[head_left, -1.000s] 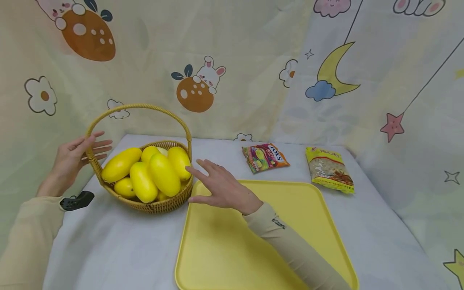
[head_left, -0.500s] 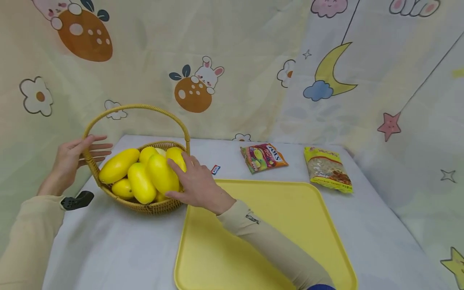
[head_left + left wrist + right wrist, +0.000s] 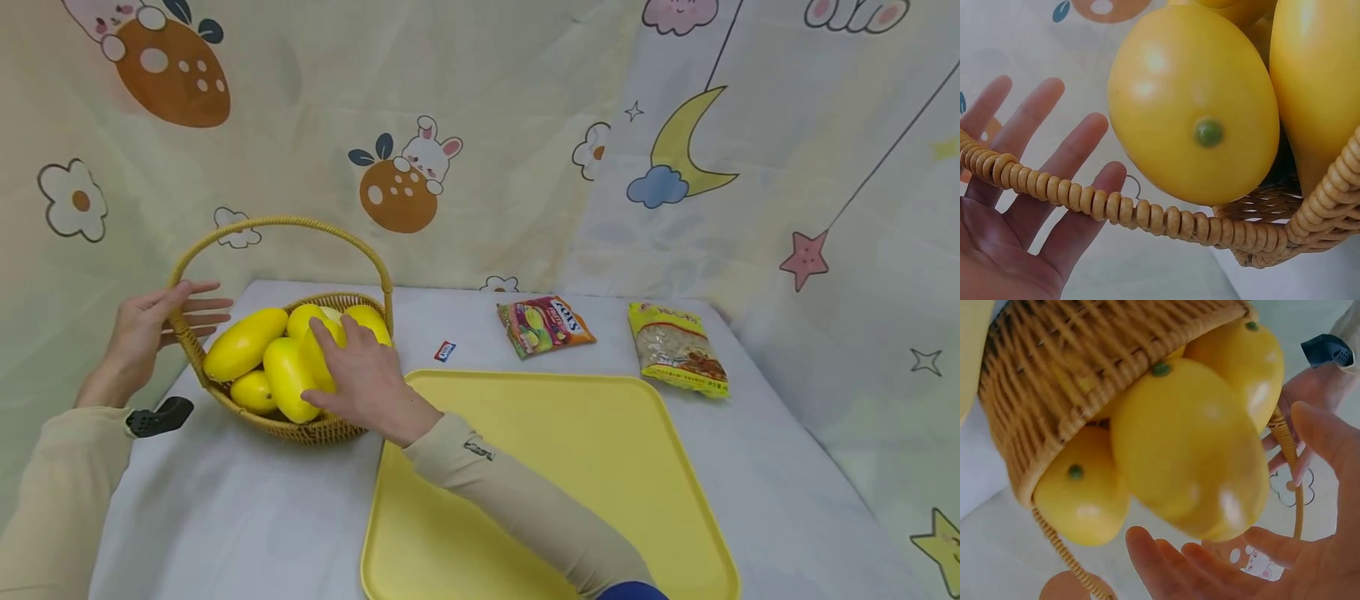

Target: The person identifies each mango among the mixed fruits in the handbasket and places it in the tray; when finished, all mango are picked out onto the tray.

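Several yellow mangoes point(image 3: 244, 343) are piled in a wicker basket point(image 3: 318, 432) with a tall arched handle point(image 3: 288, 221) on the left of the table. My left hand point(image 3: 153, 325) is at the handle's left foot, its fingers straight and spread behind the wrapped cane point(image 3: 1072, 195) in the left wrist view. My right hand point(image 3: 367, 379) reaches over the basket's right side, thumb and fingers spread wide around the front mango point(image 3: 1191, 450). In the right wrist view its fingertips point(image 3: 1140, 540) lie close below that mango, not curled round it. The hand hides part of the pile in the head view.
A yellow tray point(image 3: 540, 517) lies right of the basket, under my right forearm. Behind it are a small red-and-blue wrapped sweet point(image 3: 445, 351), a bag of Fox's candy point(image 3: 546, 326) and a yellow-ended clear food packet point(image 3: 678, 348). A patterned cloth backdrop point(image 3: 510, 200) rises behind the table.
My right hand has moved left from the basket's right edge to over the front mangoes, bringing the small wrapped sweet into sight. The left hand stays at the handle.
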The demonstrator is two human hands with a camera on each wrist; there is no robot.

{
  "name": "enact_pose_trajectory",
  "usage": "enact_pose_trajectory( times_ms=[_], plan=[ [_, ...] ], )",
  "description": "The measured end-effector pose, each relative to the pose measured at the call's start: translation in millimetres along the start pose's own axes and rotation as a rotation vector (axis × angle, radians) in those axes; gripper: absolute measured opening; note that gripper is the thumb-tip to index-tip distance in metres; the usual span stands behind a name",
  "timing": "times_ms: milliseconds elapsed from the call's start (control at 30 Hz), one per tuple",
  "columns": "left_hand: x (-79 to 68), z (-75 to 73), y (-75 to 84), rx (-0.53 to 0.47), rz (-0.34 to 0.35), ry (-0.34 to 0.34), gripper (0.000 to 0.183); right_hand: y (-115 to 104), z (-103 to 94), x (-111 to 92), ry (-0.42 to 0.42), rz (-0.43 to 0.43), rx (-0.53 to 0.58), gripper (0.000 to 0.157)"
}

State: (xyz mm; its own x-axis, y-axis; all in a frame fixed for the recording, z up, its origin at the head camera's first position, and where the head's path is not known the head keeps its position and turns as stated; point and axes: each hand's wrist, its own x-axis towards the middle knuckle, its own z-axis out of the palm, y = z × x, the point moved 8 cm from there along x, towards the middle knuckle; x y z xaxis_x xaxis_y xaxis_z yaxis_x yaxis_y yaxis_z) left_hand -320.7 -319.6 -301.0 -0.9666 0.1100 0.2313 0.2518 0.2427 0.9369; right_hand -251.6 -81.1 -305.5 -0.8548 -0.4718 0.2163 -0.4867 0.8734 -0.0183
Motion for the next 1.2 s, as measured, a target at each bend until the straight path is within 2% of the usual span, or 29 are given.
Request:
enact_pose_trajectory(
  times_ms=[233, 533, 733, 833, 1033, 1200],
  plan=[
    [-0.1, -0.1, 0.4, -0.042, -0.001, -0.011, 0.032, -7, 2.1, 1, 0.041, 0.029, -0.026, 0.080],
    [0.9, 1.2, 0.5, -0.052, 0.002, -0.018, 0.033, -2, 2.9, 4, 0.032, 0.048, 0.050, 0.074],
    [-0.2, -1.1, -1.4, 0.015, -0.009, -0.015, 0.033, 5, -7.8, -2, 0.028, 0.078, 0.130, 0.075],
    [-1.9, -2.5, -2.4, 0.047, -0.019, -0.012, 0.034, 13, -20.9, -8, 0.073, 0.097, 0.147, 0.075],
    [-1.6, -1.2, -2.4, 0.080, -0.019, -0.017, 0.035, 43, -44.9, -23, 0.192, 0.141, 0.270, 0.075],
    [0.7, -0.5, -1.5, 0.077, -0.009, -0.024, 0.034, 69, -51.3, -29, 0.241, 0.203, 0.299, 0.075]
  ],
)
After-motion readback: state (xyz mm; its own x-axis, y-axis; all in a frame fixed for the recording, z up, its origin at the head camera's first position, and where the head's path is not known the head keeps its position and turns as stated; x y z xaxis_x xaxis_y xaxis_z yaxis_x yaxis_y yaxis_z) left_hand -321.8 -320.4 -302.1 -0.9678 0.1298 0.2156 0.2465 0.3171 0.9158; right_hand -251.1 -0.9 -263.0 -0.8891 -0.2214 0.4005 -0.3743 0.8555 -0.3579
